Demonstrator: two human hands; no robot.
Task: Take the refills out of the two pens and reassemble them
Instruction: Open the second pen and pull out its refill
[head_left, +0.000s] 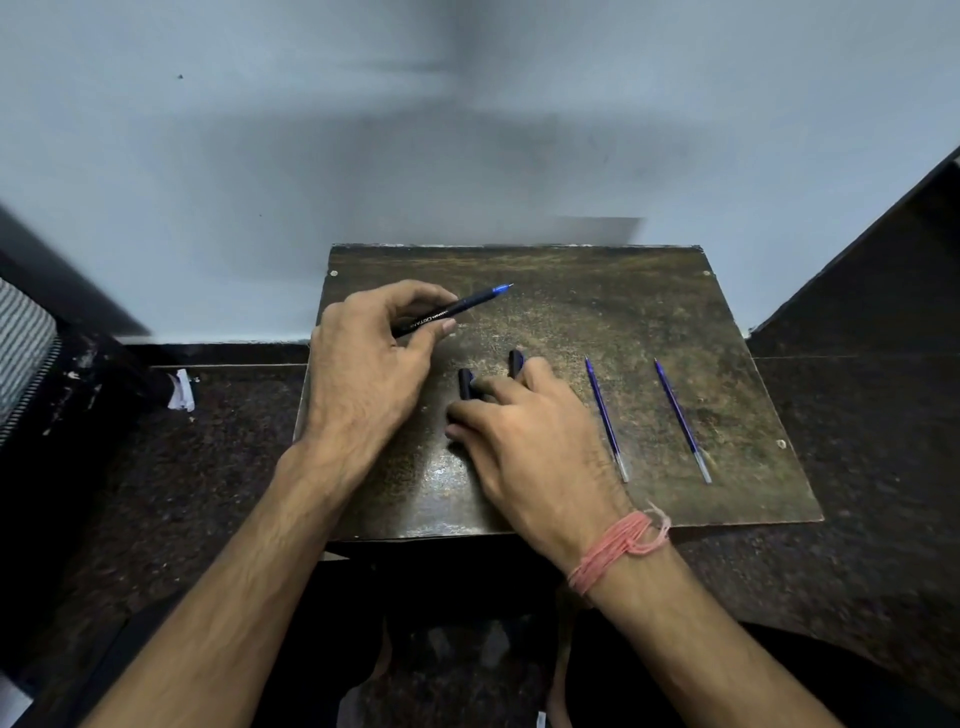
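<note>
Wall (260, 156): pale blue-grey, fills the top half, meeting the far edge of the work surface.
Counter (857, 467): dark speckled stone, running left and right under everything.
Board (623, 312): worn brown-gold slab lying on the counter, far edge against the wall, carrying all the pen parts.
Left hand (363, 374): over the board's left side, thumb and fingers pinched on a pen barrel, so it's holding.
Right hand (524, 431): palm down mid-board, fingers curled low over two small dark pieces; whether it actually grips one, I cannot tell.
Wrist thread (618, 545): pinkish-red cord wound round the right wrist.
Pen barrel (452, 310): dark body with printed lettering, blue tip pointing up and right, lifted off the board in the left hand.
Refill one (605, 415): thin blue tube lying flat just right of the right hand, tip away from the person.
Refill two (681, 418): same sort, lying well apart to the right, roughly parallel to the first.
Dark piece, left (465, 384): short black part on the board, touching the right fingertips.
Dark piece, right (515, 364): another short black part, poking out beyond the fingers.
Paper scrap (182, 389): crumpled white bit on the counter, left of the board.
</note>
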